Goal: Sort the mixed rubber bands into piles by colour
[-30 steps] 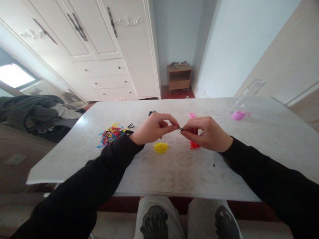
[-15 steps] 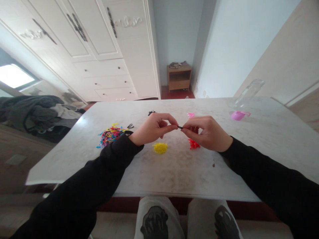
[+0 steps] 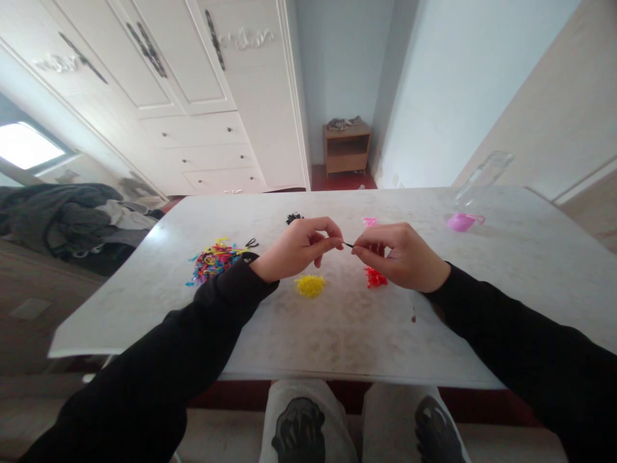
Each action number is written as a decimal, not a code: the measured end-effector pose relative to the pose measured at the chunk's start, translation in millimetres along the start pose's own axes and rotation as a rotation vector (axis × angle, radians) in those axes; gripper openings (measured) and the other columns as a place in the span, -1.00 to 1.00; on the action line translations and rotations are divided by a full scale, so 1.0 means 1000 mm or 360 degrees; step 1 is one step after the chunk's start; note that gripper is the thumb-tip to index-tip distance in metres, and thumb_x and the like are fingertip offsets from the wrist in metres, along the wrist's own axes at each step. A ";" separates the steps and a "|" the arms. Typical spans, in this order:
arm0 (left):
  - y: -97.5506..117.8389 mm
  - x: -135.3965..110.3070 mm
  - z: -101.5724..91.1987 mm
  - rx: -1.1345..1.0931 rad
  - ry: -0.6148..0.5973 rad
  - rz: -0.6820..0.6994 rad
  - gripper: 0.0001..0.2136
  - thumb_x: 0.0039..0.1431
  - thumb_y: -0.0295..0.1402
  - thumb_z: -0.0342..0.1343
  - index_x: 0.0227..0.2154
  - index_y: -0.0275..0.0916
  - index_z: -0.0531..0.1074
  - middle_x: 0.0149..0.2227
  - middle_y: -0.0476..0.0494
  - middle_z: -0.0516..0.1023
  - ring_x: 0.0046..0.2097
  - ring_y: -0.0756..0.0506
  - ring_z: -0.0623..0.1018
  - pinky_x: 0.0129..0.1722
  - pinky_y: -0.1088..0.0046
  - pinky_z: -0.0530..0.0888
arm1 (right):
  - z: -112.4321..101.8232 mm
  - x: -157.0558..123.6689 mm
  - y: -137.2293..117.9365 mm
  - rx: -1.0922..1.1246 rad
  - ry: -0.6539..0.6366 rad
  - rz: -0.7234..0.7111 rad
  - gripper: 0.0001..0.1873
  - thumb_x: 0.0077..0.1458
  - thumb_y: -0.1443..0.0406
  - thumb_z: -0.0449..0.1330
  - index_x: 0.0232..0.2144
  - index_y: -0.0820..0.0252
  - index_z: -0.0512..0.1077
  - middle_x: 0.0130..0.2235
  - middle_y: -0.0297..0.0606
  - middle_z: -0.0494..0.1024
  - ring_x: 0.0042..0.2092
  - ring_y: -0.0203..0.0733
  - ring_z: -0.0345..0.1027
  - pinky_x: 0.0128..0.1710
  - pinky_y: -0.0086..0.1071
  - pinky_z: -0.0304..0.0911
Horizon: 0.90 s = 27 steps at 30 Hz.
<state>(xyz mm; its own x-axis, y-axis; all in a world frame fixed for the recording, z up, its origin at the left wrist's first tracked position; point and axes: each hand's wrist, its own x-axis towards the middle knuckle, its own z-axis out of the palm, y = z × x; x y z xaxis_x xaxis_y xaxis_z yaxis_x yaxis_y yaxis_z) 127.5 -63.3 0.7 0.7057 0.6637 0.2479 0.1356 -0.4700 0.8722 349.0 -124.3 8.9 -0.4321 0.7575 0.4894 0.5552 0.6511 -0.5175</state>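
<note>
Between my two hands a small black rubber band (image 3: 348, 244) is stretched. The fingertips of my left hand (image 3: 315, 244) pinch one end of it, and those of my right hand (image 3: 393, 254) pinch the other. Below and between the hands lies a yellow pile of bands (image 3: 310, 286). A red pile (image 3: 376, 276) is partly hidden under my right hand, with a few pink bands (image 3: 370, 222) just beyond it. Behind my left hand sits a small black pile (image 3: 294, 218). A mixed-colour pile (image 3: 214, 262) lies left of my left hand, beside a loose black band (image 3: 251, 243).
On the white table (image 3: 337, 347), a clear plastic bottle (image 3: 482, 180) lies tilted at the back right beside a pink-purple object (image 3: 461, 222). A dark speck (image 3: 413, 316) is near my right forearm. A white wardrobe (image 3: 193, 148) and a wooden nightstand (image 3: 347, 149) stand beyond.
The black band between my fingertips looks thinner, its two strands now closer together. Both hands have otherwise stayed nearly in place.
</note>
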 end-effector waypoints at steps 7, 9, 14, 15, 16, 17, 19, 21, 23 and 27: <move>0.002 -0.001 0.001 0.0055 0.0003 0.0005 -0.87 0.31 -0.33 0.12 -0.31 -0.30 0.43 -0.35 -0.11 0.62 -0.57 0.12 0.46 -0.60 0.63 0.39 | 0.000 0.000 0.001 -0.0026 -0.0049 -0.0025 -0.76 0.20 0.38 0.13 -0.51 0.24 0.47 -0.57 -0.39 0.43 -0.51 -0.36 0.24 -0.44 -0.43 0.12; 0.003 -0.001 0.003 0.0066 0.0002 -0.0001 -0.88 0.30 -0.34 0.12 -0.32 -0.30 0.43 -0.37 -0.11 0.61 -0.57 0.12 0.45 -0.60 0.63 0.38 | 0.000 0.001 -0.001 -0.0022 -0.0058 -0.0021 -0.75 0.20 0.38 0.12 -0.53 0.24 0.46 -0.58 -0.40 0.41 -0.52 -0.36 0.21 -0.45 -0.42 0.10; 0.001 0.001 -0.007 0.0049 0.0121 -0.0022 -0.89 0.22 -0.38 0.16 -0.39 -0.29 0.39 -0.44 -0.09 0.58 -0.60 0.11 0.43 -0.64 0.63 0.33 | -0.004 0.001 -0.008 0.0076 -0.0057 0.0068 -0.72 0.17 0.38 0.11 -0.57 0.22 0.42 -0.62 -0.41 0.38 -0.54 -0.36 0.17 -0.47 -0.41 0.08; 0.000 0.002 -0.012 0.0035 0.0174 -0.0019 -0.88 0.20 -0.38 0.17 -0.40 -0.29 0.38 -0.44 -0.08 0.57 -0.61 0.11 0.42 -0.65 0.63 0.31 | -0.006 0.001 -0.010 0.0096 -0.0036 0.0103 -0.72 0.16 0.37 0.10 -0.58 0.21 0.42 -0.62 -0.40 0.38 -0.54 -0.35 0.18 -0.48 -0.41 0.09; -0.002 0.004 -0.017 0.0019 0.0234 -0.0013 -0.88 0.18 -0.38 0.18 -0.41 -0.29 0.37 -0.45 -0.08 0.55 -0.62 0.12 0.41 -0.66 0.63 0.31 | -0.008 0.001 -0.011 0.0115 -0.0010 0.0143 -0.72 0.16 0.37 0.10 -0.59 0.21 0.42 -0.62 -0.40 0.39 -0.54 -0.35 0.19 -0.48 -0.41 0.09; -0.004 0.005 -0.022 0.0002 0.0297 -0.0005 -0.87 0.17 -0.38 0.19 -0.42 -0.28 0.37 -0.45 -0.07 0.54 -0.62 0.12 0.40 -0.66 0.63 0.30 | -0.010 0.001 -0.012 0.0131 0.0019 0.0181 -0.72 0.15 0.37 0.10 -0.59 0.21 0.42 -0.61 -0.39 0.40 -0.54 -0.34 0.21 -0.48 -0.41 0.10; -0.006 0.006 -0.028 -0.0024 0.0387 0.0007 -0.86 0.14 -0.37 0.21 -0.43 -0.28 0.36 -0.46 -0.06 0.53 -0.62 0.13 0.38 -0.66 0.63 0.31 | -0.011 0.000 -0.013 0.0139 0.0073 0.0228 -0.73 0.14 0.38 0.11 -0.59 0.21 0.42 -0.60 -0.38 0.42 -0.53 -0.34 0.23 -0.48 -0.42 0.10; -0.007 0.007 -0.028 -0.0024 0.0361 0.0002 -0.86 0.13 -0.36 0.22 -0.43 -0.28 0.37 -0.48 -0.05 0.51 -0.62 0.12 0.39 -0.66 0.62 0.31 | -0.010 0.000 -0.012 0.0120 0.0099 0.0216 -0.73 0.14 0.37 0.11 -0.59 0.21 0.42 -0.59 -0.37 0.43 -0.52 -0.33 0.24 -0.47 -0.41 0.11; -0.006 0.007 -0.024 -0.0004 0.0270 -0.0016 -0.86 0.13 -0.36 0.22 -0.43 -0.28 0.39 -0.50 -0.04 0.49 -0.62 0.11 0.39 -0.66 0.62 0.30 | -0.007 0.000 -0.010 0.0110 0.0083 0.0181 -0.73 0.14 0.36 0.10 -0.59 0.22 0.42 -0.60 -0.36 0.42 -0.52 -0.33 0.23 -0.47 -0.41 0.11; -0.008 0.008 -0.024 -0.0001 0.0293 -0.0010 -0.85 0.12 -0.36 0.22 -0.44 -0.28 0.37 -0.50 -0.02 0.47 -0.62 0.12 0.38 -0.66 0.62 0.30 | -0.005 0.001 -0.009 0.0117 0.0068 0.0184 -0.72 0.15 0.36 0.10 -0.59 0.22 0.42 -0.60 -0.37 0.42 -0.53 -0.34 0.22 -0.46 -0.40 0.10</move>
<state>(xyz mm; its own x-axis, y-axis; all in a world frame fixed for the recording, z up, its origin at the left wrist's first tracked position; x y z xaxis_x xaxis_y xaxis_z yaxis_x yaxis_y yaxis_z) 115.4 -40.9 5.7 0.5659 0.7617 0.3155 0.1392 -0.4655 0.8741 347.1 -129.3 17.5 -0.3367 0.8261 0.4519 0.5452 0.5623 -0.6217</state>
